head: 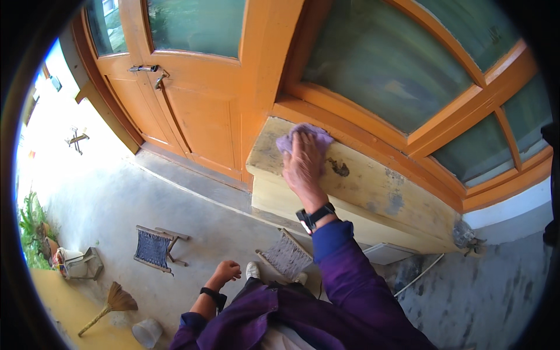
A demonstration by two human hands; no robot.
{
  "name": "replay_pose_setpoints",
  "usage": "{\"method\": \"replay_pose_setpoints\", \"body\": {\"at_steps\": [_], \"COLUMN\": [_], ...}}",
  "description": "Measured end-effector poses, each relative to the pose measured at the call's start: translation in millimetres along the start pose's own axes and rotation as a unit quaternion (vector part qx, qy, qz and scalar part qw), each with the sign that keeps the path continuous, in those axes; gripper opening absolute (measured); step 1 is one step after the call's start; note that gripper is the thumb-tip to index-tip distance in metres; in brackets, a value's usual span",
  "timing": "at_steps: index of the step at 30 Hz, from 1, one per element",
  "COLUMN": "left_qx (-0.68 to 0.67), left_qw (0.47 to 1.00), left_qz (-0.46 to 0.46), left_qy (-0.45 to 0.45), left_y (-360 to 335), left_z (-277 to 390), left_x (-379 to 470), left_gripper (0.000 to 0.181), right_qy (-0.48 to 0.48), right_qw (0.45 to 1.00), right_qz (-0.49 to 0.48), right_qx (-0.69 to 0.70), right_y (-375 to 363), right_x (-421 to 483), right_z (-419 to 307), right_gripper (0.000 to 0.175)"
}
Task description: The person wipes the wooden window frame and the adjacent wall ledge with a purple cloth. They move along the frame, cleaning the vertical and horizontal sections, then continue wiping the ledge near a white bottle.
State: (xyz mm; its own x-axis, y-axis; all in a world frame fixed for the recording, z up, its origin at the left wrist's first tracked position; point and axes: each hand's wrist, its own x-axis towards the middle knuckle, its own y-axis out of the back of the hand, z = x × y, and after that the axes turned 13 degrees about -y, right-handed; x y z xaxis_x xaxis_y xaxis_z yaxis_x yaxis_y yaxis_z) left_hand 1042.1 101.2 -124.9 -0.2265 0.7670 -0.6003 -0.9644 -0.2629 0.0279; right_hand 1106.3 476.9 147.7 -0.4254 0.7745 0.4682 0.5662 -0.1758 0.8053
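Note:
My right hand [302, 164] presses a crumpled purple cloth [324, 136] onto the left end of a cream window ledge [363, 179], close to the orange wooden window frame [363, 129]. Beside that hand, a dark chipped hole [338, 167] marks the ledge, and grey stains show farther right. My left hand [228, 270] hangs low near my waist, above the floor. Its fingers are loosely curled, and nothing shows in them.
Two folding stools with woven seats, one dark [153, 248] and one lighter [286, 253], stand on the concrete floor. An orange double door [205, 127] is at the left. A broom [116, 302], a bucket [147, 332] and potted plants [33, 232] line the lower left.

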Motion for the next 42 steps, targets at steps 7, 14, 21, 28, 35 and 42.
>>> {"method": "replay_pose_setpoints", "body": {"at_steps": [7,14,21,28,35,42], "left_qx": [-0.037,-0.055,-0.007,0.017,0.023,0.014], "left_qw": [0.998,0.995,1.0,1.0,1.0,1.0], "left_qz": [0.055,0.083,0.001,-0.002,-0.016,-0.008], "left_qy": [0.007,-0.006,0.011,-0.021,-0.008,-0.007], "left_y": [32,30,12,-17,-35,-30], "left_z": [-15,-22,-18,21,14,-2], "left_x": [-30,-38,-31,-7,-12,-23], "left_gripper": [0.032,0.032,0.037,0.033,0.036,0.037], "right_qy": [0.106,0.065,0.117,0.14,-0.084,-0.025], "right_qw": [0.946,0.902,0.984,0.987,0.993,0.994], "right_qz": [-0.219,-0.156,-0.042,-0.012,0.074,0.091], "right_qx": [0.213,0.398,0.13,0.08,-0.035,-0.058], "right_y": [-33,-13,2,45,150,82], "right_x": [23,-27,-8,-44,-87,-58], "right_z": [-98,-128,-62,44,195,120], "right_gripper": [0.034,0.045,0.042,0.035,0.042,0.047]}}
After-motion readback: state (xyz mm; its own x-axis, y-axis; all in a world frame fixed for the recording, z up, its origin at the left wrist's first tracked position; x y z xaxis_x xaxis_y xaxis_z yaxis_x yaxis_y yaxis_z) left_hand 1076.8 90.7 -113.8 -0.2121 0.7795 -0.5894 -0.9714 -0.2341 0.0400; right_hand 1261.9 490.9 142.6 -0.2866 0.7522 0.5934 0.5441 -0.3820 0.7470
